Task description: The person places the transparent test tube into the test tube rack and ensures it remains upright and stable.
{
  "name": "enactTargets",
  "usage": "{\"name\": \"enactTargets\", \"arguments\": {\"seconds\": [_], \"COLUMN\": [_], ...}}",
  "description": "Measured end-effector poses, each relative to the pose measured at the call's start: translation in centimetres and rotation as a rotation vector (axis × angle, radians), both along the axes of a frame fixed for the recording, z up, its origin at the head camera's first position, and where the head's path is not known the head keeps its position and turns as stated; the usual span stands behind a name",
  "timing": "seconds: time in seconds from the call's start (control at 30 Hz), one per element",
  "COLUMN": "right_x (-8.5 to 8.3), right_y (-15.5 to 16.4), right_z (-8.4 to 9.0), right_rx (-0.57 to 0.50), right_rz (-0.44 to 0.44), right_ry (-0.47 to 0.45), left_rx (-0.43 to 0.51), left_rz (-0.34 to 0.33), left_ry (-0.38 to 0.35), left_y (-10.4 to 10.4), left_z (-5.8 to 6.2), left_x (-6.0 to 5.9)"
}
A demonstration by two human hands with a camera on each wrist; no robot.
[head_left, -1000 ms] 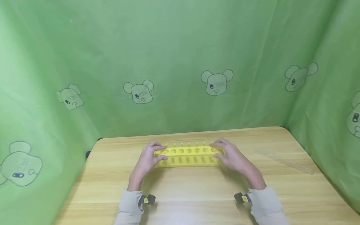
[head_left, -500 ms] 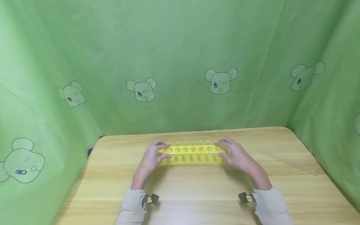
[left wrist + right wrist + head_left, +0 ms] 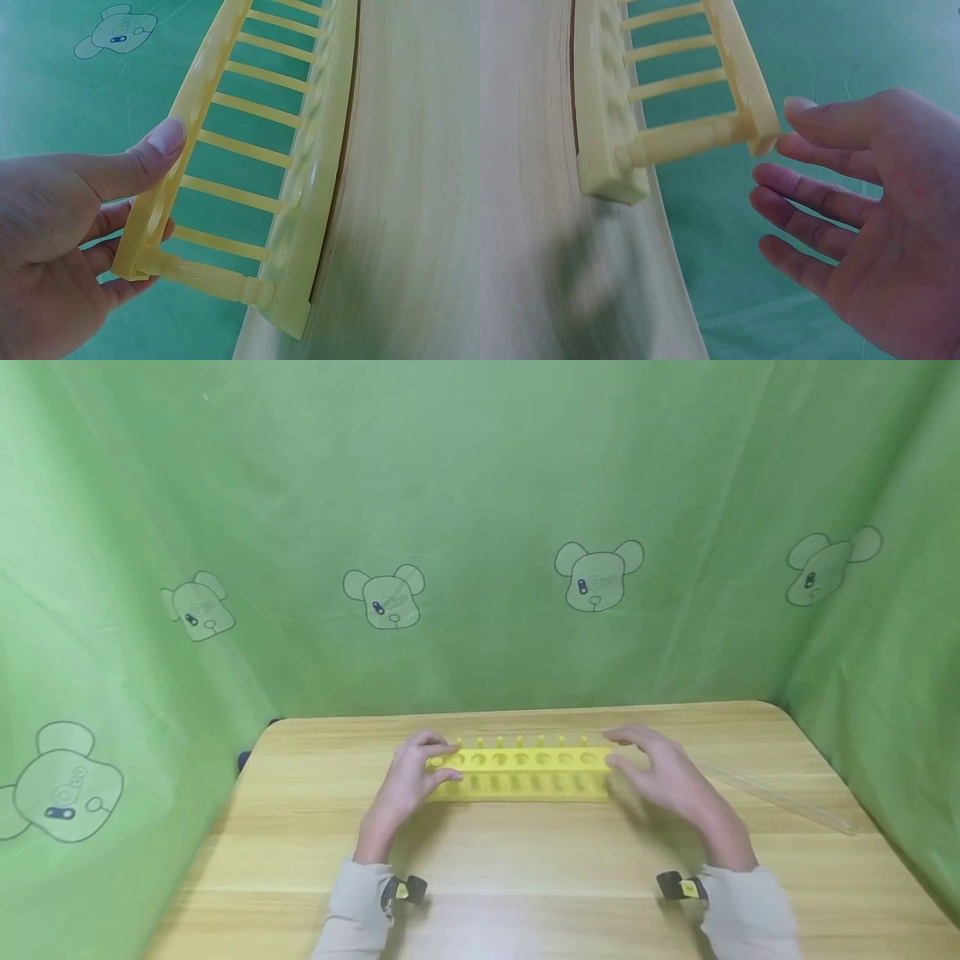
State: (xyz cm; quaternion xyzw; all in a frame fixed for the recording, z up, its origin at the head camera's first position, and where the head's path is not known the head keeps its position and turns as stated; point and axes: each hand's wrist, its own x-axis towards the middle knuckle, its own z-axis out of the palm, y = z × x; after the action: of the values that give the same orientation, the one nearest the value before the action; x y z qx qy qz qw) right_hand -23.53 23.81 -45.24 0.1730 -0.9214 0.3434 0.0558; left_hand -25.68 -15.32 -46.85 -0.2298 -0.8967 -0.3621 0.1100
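Observation:
A yellow test tube rack (image 3: 525,767) stands upright on the table, with a row of holes in its top plate and a row of pegs behind. My left hand (image 3: 405,783) grips the rack's left end. In the left wrist view the thumb of that hand (image 3: 64,217) presses the top plate, with the other fingers on its far side. Just off the rack's right end is my right hand (image 3: 667,777). Its fingers (image 3: 810,191) are spread and loosely bent in the right wrist view, and they hold nothing.
Thin clear tubes or rods (image 3: 783,800) lie slantwise on the wooden table (image 3: 525,852), right of the rack; how many is unclear. A green curtain (image 3: 480,485) with bear-head prints surrounds the table's back and sides.
My right hand has let go of the rack's right end and moved slightly right. My left hand keeps its grip on the left end. The whole view has shifted a little.

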Motion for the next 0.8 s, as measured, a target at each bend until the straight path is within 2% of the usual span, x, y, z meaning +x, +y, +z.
{"name": "enactTargets", "arguments": {"seconds": [0.23, 0.5, 0.8], "right_x": [-0.1, -0.1, 0.0], "right_y": [1.9, 4.6, 7.2], "right_z": [0.1, -0.7, -1.4], "right_rx": [0.018, 0.057, 0.056], "right_rz": [-0.055, -0.120, -0.174], "right_ry": [0.034, 0.084, 0.062], "left_rx": [0.008, -0.002, -0.006], "left_rz": [-0.001, -0.005, -0.011], "left_ry": [0.016, 0.021, 0.033], "left_y": [0.1, 0.1, 0.1], "left_z": [0.0, -0.2, -0.3], "left_x": [-0.2, -0.2, -0.2]}}
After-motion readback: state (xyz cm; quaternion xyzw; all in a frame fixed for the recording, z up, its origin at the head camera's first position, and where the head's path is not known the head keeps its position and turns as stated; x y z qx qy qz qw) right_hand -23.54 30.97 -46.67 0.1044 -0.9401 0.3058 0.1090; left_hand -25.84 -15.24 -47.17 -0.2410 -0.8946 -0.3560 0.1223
